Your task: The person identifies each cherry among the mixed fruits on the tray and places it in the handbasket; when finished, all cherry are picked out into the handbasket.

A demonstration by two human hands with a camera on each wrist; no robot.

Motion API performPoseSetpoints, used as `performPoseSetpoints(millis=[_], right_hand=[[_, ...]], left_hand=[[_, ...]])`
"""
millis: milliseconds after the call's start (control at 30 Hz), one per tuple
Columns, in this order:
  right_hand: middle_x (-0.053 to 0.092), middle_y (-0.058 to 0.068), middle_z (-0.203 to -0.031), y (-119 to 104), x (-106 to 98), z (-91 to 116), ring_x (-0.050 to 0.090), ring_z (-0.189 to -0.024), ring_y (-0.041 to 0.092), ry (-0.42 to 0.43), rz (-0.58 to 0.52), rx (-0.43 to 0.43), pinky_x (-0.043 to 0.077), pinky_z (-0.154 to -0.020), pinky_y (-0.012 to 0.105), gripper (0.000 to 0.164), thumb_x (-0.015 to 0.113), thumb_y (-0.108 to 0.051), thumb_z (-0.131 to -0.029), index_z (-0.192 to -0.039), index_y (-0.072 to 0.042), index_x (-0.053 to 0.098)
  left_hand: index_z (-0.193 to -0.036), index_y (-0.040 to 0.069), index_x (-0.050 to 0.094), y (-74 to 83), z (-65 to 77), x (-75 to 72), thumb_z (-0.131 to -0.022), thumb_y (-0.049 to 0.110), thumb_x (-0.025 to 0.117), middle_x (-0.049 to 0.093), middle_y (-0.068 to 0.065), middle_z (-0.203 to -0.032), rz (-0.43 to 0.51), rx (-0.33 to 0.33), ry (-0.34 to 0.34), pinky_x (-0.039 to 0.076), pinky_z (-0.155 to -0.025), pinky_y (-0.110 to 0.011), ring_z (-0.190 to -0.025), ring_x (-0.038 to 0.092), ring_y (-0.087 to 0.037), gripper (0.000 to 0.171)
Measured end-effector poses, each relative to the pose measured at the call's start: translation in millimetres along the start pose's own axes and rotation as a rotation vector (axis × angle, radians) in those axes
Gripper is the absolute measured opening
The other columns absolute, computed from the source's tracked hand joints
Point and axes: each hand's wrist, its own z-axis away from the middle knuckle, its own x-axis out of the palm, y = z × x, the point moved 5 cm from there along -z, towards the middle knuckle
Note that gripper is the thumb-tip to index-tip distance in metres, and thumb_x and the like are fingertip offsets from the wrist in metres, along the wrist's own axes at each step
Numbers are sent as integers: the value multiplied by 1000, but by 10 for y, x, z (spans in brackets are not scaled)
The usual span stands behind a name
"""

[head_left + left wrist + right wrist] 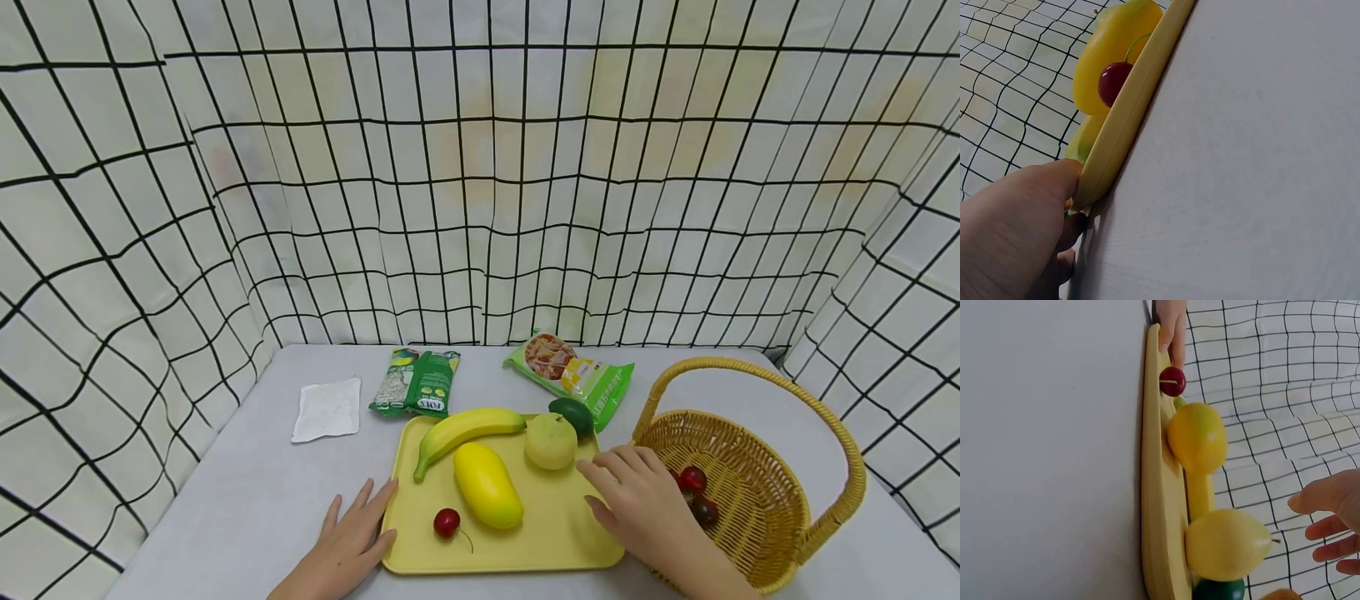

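Observation:
My left hand (347, 538) rests on the table with fingers spread, its thumb and index finger touching the left rim of a yellow tray (555, 546). Above the tray's right side hovers my right hand (641, 508), fingers loosely bent and holding nothing; in the right wrist view its thumb and fingers (1329, 547) stand apart. On the tray lie a banana (468, 431), a yellow mango (487, 485), a red cherry (447, 522) with a stem and a round pale pear (551, 442). A dark green avocado (573, 416) sits at the far right corner.
To the right stands a wicker basket (765, 483) with a tall handle and dark red fruits (693, 479) inside, partly behind my right hand. Behind the tray lie a green packet (417, 382) and a green-and-white bag (573, 373). A white tissue (327, 409) lies left; black netting surrounds the table.

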Motion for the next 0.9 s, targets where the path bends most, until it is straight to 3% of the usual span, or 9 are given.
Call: performPoseSetpoints(millis=[500, 733, 900], right_hand=[[60, 1, -93, -364, 175, -205, 54, -84, 19, 43, -65, -135, 45, -75, 35, 46, 83, -22, -60, -102, -16, 64], [59, 1, -96, -492, 279, -269, 52, -88, 19, 0, -95, -162, 44, -79, 34, 42, 81, -23, -63, -101, -17, 63], [59, 2, -96, -600, 337, -320, 53, -89, 19, 22, -99, -195, 45, -79, 33, 38, 78, -21, -64, -98, -18, 62]], left_hand=[[-143, 7, 30, 11, -1, -3, -92, 35, 51, 33, -11, -145, 3, 21, 16, -6, -102, -60, -135, 15, -38, 62], [-144, 8, 30, 2, 6, -7, -92, 35, 51, 33, -10, -145, -2, 19, 12, -6, -102, -60, -136, 14, -37, 62], [-144, 8, 30, 0, 4, -1, -92, 35, 51, 33, -10, -145, 1, 21, 11, -6, -102, -60, -136, 15, -37, 62]])
